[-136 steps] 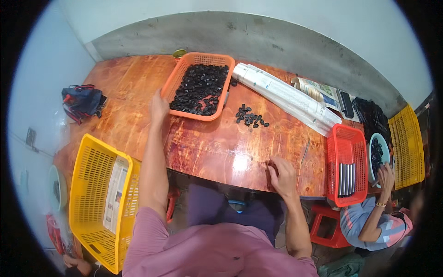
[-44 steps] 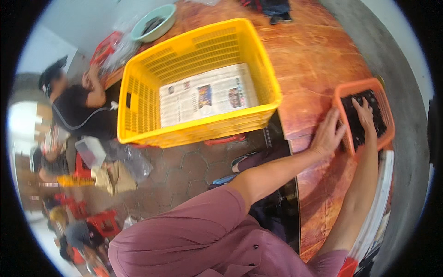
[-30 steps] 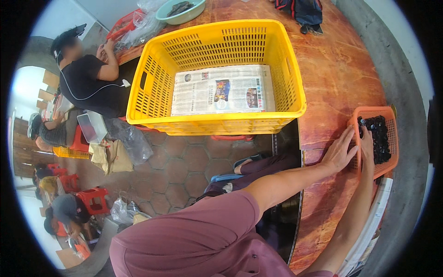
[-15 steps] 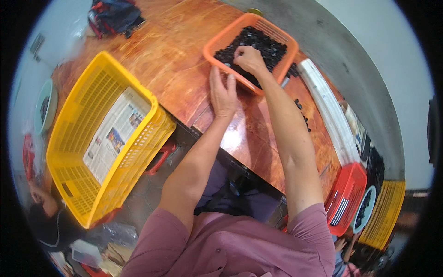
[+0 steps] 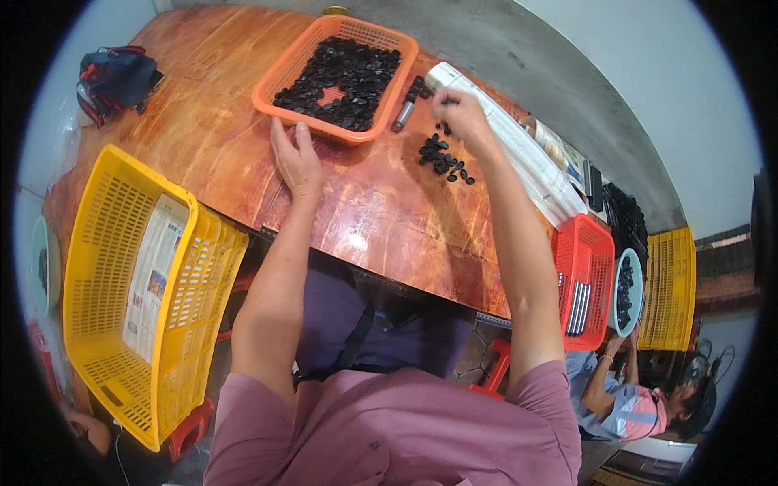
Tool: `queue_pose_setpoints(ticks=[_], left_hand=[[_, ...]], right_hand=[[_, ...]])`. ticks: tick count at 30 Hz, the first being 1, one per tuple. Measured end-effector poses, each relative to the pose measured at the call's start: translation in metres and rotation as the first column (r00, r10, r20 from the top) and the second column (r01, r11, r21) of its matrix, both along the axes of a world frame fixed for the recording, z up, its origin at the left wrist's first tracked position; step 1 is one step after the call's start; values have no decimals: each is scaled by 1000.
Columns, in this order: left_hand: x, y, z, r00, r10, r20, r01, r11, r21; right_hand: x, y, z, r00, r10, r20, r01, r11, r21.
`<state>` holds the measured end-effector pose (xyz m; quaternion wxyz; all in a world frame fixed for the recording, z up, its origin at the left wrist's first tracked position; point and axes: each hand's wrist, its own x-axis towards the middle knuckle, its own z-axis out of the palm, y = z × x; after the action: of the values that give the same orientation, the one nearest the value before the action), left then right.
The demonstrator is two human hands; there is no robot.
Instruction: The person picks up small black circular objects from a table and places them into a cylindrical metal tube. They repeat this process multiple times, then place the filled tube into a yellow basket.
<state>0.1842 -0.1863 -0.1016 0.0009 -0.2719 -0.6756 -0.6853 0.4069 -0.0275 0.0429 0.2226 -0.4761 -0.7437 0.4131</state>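
An orange plastic basket [image 5: 395, 89] full of small black, disc-like pieces [image 5: 344, 77] stands on the wooden table; its base shows through a small gap among them. My left hand [image 5: 298, 162] rests open against the basket's near side, fingers stretched along the rim. To the right of the basket, my right hand [image 5: 462, 115] hovers with curled fingers above the table; what it holds, if anything, is hidden. Just below it lies a loose cluster of black pieces [image 5: 442, 155]. A dark-and-silver cylinder [image 5: 402, 116] lies between basket and cluster.
A long white wrapped bundle [image 5: 502, 134] runs along the table's right side. Beyond it sit a red basket [image 5: 601, 243] with metal rods and a pale bowl [image 5: 636, 312] of black pieces. A yellow crate [image 5: 182, 308] lined with newspaper stands left. Another person [image 5: 620, 397] is at lower right.
My right hand has left the basket and moved right, over the loose pieces on the table. My left hand stays at the basket's near side. The whole view has shifted.
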Motion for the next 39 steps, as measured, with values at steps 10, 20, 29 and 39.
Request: queue_pose_setpoints(ticks=[10, 20, 29, 39], left_hand=[[-8, 5, -3, 991, -135, 7, 135, 990, 29], [7, 0, 13, 997, -50, 50, 52, 998, -34], [-23, 7, -11, 989, -149, -23, 150, 983, 103], [-7, 3, -1, 997, -49, -59, 49, 999, -2]], right_hand=[[45, -67, -117, 946, -287, 154, 66, 633, 771], [47, -82, -123, 923, -371, 105, 121, 539, 834], [68, -88, -120, 811, -585, -2, 337, 465, 818], [66, -48, -124, 918, -378, -124, 375, 721, 583]])
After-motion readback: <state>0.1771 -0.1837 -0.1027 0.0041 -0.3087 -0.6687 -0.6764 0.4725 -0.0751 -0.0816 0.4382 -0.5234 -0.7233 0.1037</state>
